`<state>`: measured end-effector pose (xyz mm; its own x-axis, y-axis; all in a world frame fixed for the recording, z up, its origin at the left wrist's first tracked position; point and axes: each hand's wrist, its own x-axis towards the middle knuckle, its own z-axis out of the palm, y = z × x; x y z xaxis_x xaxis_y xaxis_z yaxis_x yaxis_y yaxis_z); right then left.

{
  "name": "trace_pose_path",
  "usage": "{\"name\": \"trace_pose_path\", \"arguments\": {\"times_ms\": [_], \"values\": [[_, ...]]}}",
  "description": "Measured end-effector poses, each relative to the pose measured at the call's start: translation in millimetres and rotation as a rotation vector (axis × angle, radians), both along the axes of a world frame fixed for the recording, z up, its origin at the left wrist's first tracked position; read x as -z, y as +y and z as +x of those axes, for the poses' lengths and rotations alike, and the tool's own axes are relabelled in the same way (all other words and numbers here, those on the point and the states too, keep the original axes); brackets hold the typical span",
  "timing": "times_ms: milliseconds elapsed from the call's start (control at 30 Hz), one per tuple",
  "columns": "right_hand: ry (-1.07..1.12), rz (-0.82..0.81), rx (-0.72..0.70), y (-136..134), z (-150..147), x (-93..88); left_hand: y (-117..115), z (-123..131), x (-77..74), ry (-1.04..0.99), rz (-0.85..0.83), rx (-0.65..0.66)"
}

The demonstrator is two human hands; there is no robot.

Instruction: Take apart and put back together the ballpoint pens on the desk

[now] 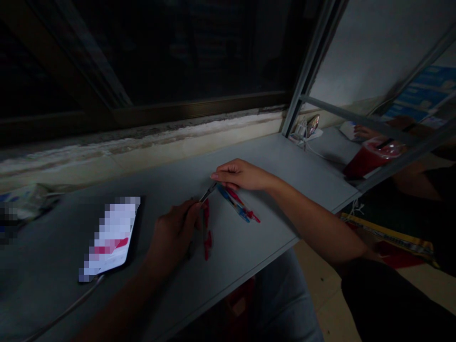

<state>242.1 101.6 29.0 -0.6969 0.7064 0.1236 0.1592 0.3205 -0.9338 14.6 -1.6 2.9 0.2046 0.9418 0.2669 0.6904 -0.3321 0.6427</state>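
Note:
My left hand (pixel 176 230) is closed around one end of a slim pen (pixel 208 192) with a dark grip and a clear-looking barrel. At the pen's upper end, the fingers of my right hand (pixel 242 174) pinch together, so both hands meet on it just above the table. Under my right hand lie a blue pen (pixel 235 204) and a red pen (pixel 252 214), side by side and slanting toward the front edge. Another red-trimmed pen (pixel 207 240) rests beside my left hand, partly hidden by the fingers.
A lit phone (pixel 110 237) with a cable lies on the grey table (pixel 245 256) at left. At right, past a metal post (pixel 297 107), are a red drink cup (pixel 372 156), another phone (pixel 313 124) and another person's hand (pixel 363 132). A dark window (pixel 185 57) stands behind.

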Motion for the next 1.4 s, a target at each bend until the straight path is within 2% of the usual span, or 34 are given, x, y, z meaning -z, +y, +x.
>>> {"name": "trace_pose_path", "arguments": {"times_ms": [233, 300, 367, 433, 500, 733, 933, 1400], "values": [[0.065, -0.099, 0.106, 0.2, -5.0, 2.6, -5.9, 1.0, -1.1, -0.056, 0.068, 0.050], [0.097, -0.104, 0.166, 0.1, -7.8, 4.5, -8.1, -0.1, 1.3, -0.055, 0.086, 0.151], [0.109, -0.117, 0.191, -1.0, -10.6, 6.4, -9.7, -0.7, 5.0, -0.010, 0.107, 0.309], [0.091, -0.126, 0.164, -3.2, -12.9, 8.0, -10.5, -0.2, 8.6, 0.032, 0.140, 0.428], [0.052, -0.115, 0.125, -6.0, -14.7, 8.6, -10.9, 1.1, 10.5, 0.051, 0.183, 0.479], [-0.141, -0.054, 0.041, -12.8, -14.7, 4.2, -14.5, 4.3, 8.4, 0.063, 0.253, 0.542], [-0.296, -0.009, -0.013, -15.4, -13.1, 1.7, -19.0, 7.6, 9.8, 0.085, 0.207, 0.582], [-0.419, 0.069, -0.053, -19.8, -13.0, -2.6, -22.9, 9.0, 13.0, 0.122, 0.135, 0.611]]}}
